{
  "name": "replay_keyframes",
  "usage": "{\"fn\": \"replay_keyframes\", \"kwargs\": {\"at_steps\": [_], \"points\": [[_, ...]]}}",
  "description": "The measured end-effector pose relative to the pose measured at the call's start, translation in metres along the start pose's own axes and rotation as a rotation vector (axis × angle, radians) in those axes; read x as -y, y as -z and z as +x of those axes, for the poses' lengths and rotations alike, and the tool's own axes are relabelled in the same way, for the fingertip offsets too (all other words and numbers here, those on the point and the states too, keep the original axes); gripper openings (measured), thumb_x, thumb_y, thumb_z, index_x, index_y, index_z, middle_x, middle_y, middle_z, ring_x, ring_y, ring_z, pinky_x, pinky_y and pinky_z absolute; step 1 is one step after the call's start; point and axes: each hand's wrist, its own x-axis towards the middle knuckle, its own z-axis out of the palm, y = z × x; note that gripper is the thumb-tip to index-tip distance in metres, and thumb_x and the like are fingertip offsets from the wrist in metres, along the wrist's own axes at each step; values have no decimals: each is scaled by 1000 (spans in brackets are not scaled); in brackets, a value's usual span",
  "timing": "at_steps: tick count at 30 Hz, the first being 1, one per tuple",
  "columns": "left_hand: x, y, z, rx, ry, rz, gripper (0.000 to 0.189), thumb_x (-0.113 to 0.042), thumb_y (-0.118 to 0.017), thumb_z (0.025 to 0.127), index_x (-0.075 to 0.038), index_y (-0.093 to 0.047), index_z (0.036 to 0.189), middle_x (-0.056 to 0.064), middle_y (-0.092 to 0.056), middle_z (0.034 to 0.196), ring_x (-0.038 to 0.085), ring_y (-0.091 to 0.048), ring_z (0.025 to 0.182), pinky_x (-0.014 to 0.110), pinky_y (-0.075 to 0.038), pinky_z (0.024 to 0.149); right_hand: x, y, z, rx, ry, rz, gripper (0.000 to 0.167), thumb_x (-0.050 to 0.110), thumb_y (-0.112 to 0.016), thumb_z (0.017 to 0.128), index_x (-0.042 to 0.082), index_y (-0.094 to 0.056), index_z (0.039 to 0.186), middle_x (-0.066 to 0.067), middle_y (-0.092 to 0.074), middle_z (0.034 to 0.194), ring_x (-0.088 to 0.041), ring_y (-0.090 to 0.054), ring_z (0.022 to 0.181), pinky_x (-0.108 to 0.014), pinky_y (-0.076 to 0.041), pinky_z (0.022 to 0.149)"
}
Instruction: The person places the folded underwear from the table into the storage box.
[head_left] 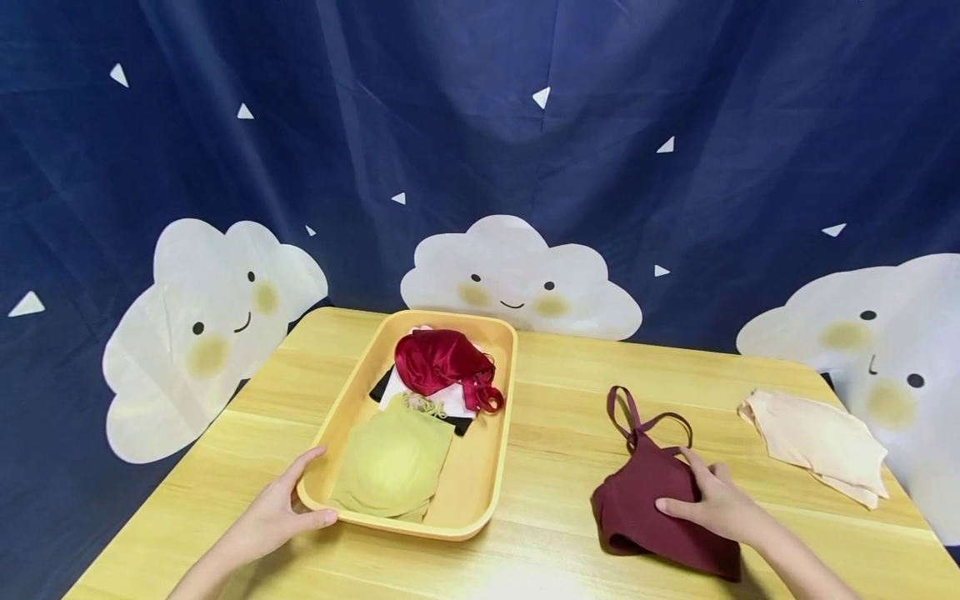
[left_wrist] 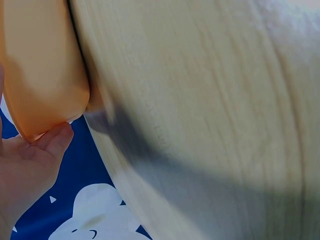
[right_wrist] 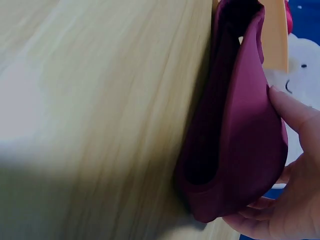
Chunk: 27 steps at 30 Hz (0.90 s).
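At the near left corner of a yellow plastic tray [head_left: 487, 500], my left hand [head_left: 273, 512] holds the rim, thumb on the front side and fingers along the left. Inside the tray lies a yellow-green bra [head_left: 390, 467]. Farther back, a shiny red bra [head_left: 442, 362] rests over white and black cloth. To the right, my right hand [head_left: 716, 500] grips a burgundy bra [head_left: 645, 500], folded, its straps pointing away from me. The right wrist view shows the thumb on one face of the burgundy bra [right_wrist: 255, 130] and fingers curled under its lower edge.
A pale beige folded garment [head_left: 817, 442] lies on the wooden table [head_left: 555, 467] at the far right. Behind the table's back edge hangs a dark blue curtain [head_left: 480, 125] printed with smiling clouds and white triangles.
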Motion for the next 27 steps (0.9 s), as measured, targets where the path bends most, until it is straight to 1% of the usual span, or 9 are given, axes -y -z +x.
{"fn": "replay_keyframes", "kwargs": {"at_steps": [7,11,13,16,19,20,23,25,27], "points": [[2,-1,0,1,-15,-15,84,-22,-74,76,7,-23,138,39,-34,131,41,-45,116,14,-39,86,22,-10,14,-15,42,-2,94,42,-68,78,-13,-19,137,-39,-36,114,-40,-43,103,-52,-43,78],[3,-1,0,3,-6,-25,84,-21,-73,76,6,-23,138,39,-33,132,41,-44,117,10,-36,85,24,-11,20,15,41,29,99,42,-68,77,-15,-15,137,-43,-36,121,-51,-37,112,-58,-39,84],[2,-1,0,-1,-4,-19,85,-22,-74,76,6,-23,138,39,-34,132,41,-44,117,10,-36,84,23,-10,22,46,33,90,101,40,-69,77,-16,-10,137,-43,-36,124,-53,-34,116,-59,-36,87],[1,-1,0,-7,-6,-1,85,-23,-74,76,5,-24,138,38,-35,131,40,-46,116,12,-37,85,22,-9,26,81,17,228,104,34,-70,77,-17,-2,136,-42,-36,127,-51,-35,118,-59,-33,93],[-1,-1,0,-13,-7,16,84,-25,-74,76,5,-25,138,37,-35,132,40,-45,117,15,-38,86,23,-7,26,89,16,343,104,30,-71,78,-13,2,138,-40,-34,129,-46,-38,118,-57,-31,95],[-1,-1,0,-13,-5,15,85,-25,-74,76,5,-25,138,37,-35,132,41,-45,117,16,-39,87,23,-7,26,92,17,377,103,28,-70,78,-11,3,139,-38,-37,127,-43,-42,116,-55,-32,95],[0,-1,-1,-12,0,22,85,-25,-74,76,5,-25,138,38,-32,133,42,-43,118,24,-40,90,23,-4,25,106,8,491,101,25,-68,80,-2,7,142,-35,-37,125,-36,-52,104,-46,-41,89],[0,-1,-1,-11,2,18,85,-25,-74,76,5,-24,138,38,-31,134,43,-43,118,30,-41,91,23,-2,25,122,-4,589,99,23,-66,82,5,9,144,-33,-36,123,-27,-57,94,-38,-45,82],[1,-1,-1,-10,2,15,85,-25,-74,76,5,-24,138,38,-31,134,43,-43,118,36,-41,91,21,1,26,155,8,707,96,20,-62,85,11,11,145,-34,-28,127,-22,-57,93,-34,-47,79]]}}
